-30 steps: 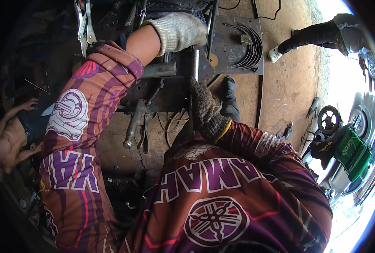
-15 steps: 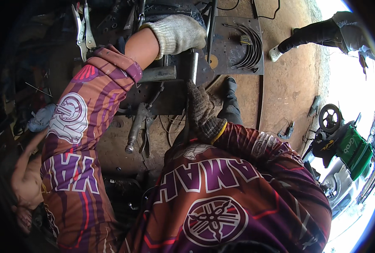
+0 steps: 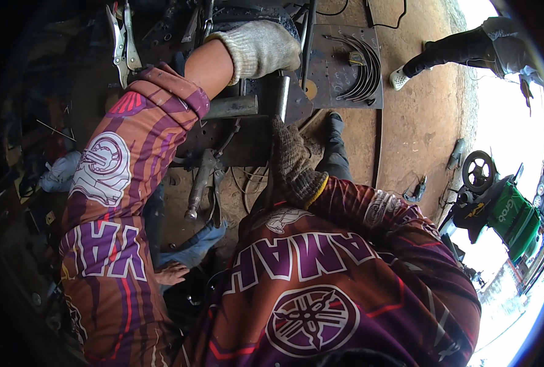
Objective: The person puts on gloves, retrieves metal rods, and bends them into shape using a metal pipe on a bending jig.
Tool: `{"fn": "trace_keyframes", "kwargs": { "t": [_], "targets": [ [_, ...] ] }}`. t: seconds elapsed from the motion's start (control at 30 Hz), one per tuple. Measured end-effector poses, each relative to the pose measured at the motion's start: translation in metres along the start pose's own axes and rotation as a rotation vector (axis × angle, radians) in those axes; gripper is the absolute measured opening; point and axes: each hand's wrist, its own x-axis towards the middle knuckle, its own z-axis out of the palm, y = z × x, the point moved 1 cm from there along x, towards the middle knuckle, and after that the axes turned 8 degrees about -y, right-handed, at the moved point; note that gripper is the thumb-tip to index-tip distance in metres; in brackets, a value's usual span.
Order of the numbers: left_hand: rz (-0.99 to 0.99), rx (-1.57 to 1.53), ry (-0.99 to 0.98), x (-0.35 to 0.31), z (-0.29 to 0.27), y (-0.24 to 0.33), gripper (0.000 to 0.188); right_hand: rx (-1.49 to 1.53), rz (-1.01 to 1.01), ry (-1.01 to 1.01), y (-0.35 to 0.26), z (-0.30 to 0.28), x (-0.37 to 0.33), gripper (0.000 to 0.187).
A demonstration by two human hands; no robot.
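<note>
My left hand, in an off-white knit glove, is closed in a fist over the dark metal workbench. Whatever it grips is hidden beneath the glove. Just right of its knuckles stands a long metal bar. Nearer to me, my right hand, in a grey-brown knit glove with a yellow cuff, is wrapped around the lower part of a shiny metal pipe. A thicker grey round tube lies crosswise to the left of that pipe, under my left wrist.
Locking pliers hang at the far left; a hammer-like tool is at the bench's near edge. A bent black cable bundle lies on a metal plate. Another person's hand shows beside my left sleeve; someone stands far right.
The bare-skinned person at the lower left has left that spot; a hand and blue cloth now show between my left arm and torso. Both my hands stay nearly in place.
</note>
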Motion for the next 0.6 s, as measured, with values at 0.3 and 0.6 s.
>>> {"fn": "trace_keyframes", "kwargs": {
  "t": [0.3, 0.6],
  "targets": [
    [0.001, 0.020, 0.031, -0.0003, 0.0037, -0.0014, 0.013, 0.030, -0.061, 0.003, 0.0043, 0.0026, 0.0053, 0.034],
    [0.046, 0.059, 0.111, -0.0056, 0.0045, -0.0036, 0.012, 0.059, -0.093, -0.010, 0.0028, 0.0103, 0.0100, 0.031]
  ]
}}
